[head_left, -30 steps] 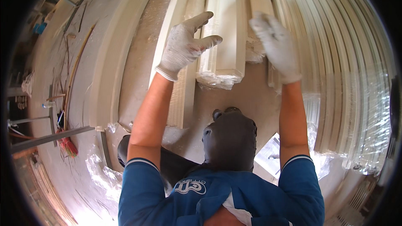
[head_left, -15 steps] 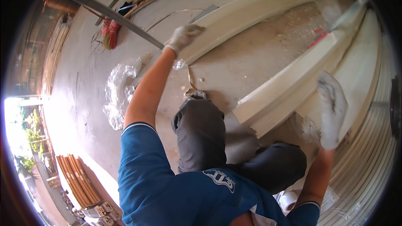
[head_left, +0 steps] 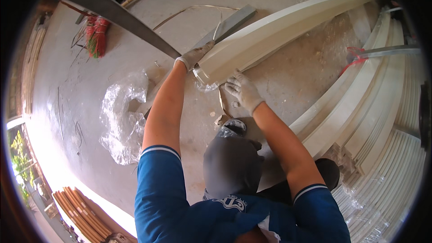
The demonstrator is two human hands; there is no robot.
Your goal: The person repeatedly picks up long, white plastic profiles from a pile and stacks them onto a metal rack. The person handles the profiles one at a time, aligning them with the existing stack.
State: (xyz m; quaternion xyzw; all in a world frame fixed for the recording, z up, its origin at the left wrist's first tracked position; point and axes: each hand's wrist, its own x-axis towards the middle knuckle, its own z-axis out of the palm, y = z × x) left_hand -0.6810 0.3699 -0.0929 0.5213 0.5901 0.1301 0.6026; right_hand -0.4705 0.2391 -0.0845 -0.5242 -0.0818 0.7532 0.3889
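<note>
A long cream-coloured profile [head_left: 279, 29] lies slantwise over the floor, its near end by my hands and its far end at the upper right. My left hand [head_left: 195, 56], in a pale work glove, grips the left edge of that near end. On the other side of the end is my right hand [head_left: 245, 92], also gloved, with fingers apart and tips at the profile's right edge. Clear plastic film [head_left: 206, 86] hangs from the end between my hands. A grey metal channel [head_left: 236, 22] lies just beyond my left hand.
Stacked long cream profiles [head_left: 355, 103] fill the right side. Crumpled clear plastic [head_left: 121, 117] lies left of my arm. A dark metal bar [head_left: 121, 15] crosses the upper left near a red bundle [head_left: 96, 33]. Brown tubes [head_left: 81, 213] are at lower left.
My right hand has swung from beside the right-hand stack to the profile's near end. My left hand now grips that end. The angled profile near my knees is no longer there. The view has shifted.
</note>
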